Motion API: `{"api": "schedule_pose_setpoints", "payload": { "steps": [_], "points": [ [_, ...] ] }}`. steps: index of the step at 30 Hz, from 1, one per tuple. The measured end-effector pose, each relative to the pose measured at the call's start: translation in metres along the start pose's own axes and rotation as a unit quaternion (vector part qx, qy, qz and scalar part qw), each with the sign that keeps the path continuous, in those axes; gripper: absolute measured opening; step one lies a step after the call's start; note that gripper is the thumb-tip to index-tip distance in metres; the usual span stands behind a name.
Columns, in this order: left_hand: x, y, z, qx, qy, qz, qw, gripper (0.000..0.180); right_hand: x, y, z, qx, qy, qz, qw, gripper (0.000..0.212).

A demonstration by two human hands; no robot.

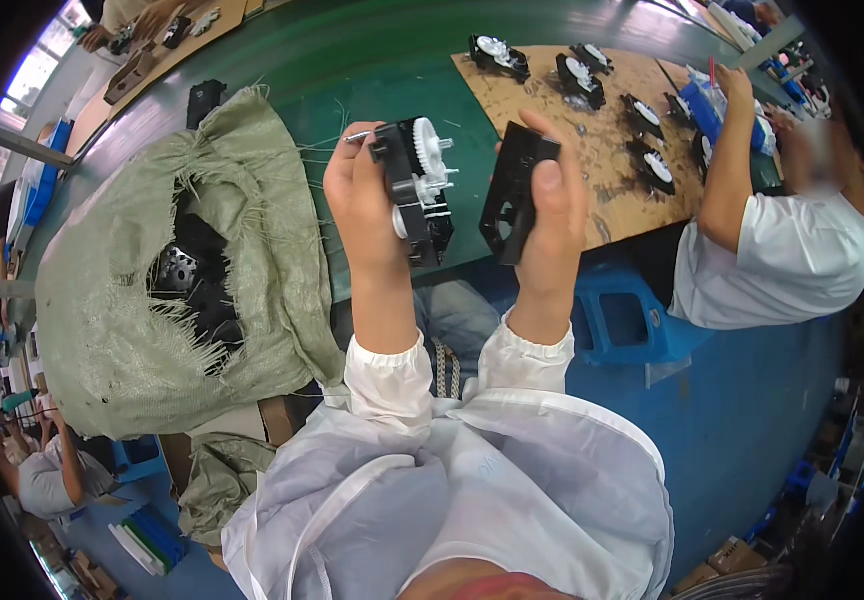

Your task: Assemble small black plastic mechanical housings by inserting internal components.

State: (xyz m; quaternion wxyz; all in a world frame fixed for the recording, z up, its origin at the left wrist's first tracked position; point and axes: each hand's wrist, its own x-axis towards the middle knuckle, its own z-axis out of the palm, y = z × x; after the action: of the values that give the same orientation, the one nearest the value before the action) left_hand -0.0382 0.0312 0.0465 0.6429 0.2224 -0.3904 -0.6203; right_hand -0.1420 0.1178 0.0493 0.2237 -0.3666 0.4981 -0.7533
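My left hand point(364, 205) is closed round a black gearbox half point(414, 190) with white gears and pins that face right. A thin metal shaft sticks out of its upper left side. In my right hand point(556, 215) is a black plastic housing cover point(514, 195), gripped between thumb and fingers, with a round hole near its lower end. The two parts are held up apart from each other, above the near edge of the green bench. Most of my left fingers are hidden behind the gearbox half.
At left lies a torn green woven sack point(102, 310) with black plastic housings point(197, 260) inside. Several gear assemblies point(580, 80) stand on a brown board point(592, 200) at far right. A co-worker in a white shirt point(792, 260) sits at right by a blue stool point(627, 315).
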Motion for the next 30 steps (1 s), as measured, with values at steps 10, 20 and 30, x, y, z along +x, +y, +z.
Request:
{"api": "schedule_pose_setpoints", "payload": {
  "steps": [10,20,30],
  "points": [
    [-0.008,-0.002,0.0,0.033,-0.06,-0.051,0.996,0.01,-0.006,-0.001,0.021,-0.047,-0.039,-0.04,0.997,0.057],
    [-0.005,-0.001,-0.004,0.033,-0.04,-0.067,0.996,0.009,-0.004,0.004,0.022,-0.029,-0.045,-0.036,0.998,0.057],
    [-0.007,-0.001,-0.001,0.039,-0.038,-0.078,0.995,0.011,-0.003,0.008,0.02,0.009,-0.075,-0.037,0.996,0.043]
  ]
}}
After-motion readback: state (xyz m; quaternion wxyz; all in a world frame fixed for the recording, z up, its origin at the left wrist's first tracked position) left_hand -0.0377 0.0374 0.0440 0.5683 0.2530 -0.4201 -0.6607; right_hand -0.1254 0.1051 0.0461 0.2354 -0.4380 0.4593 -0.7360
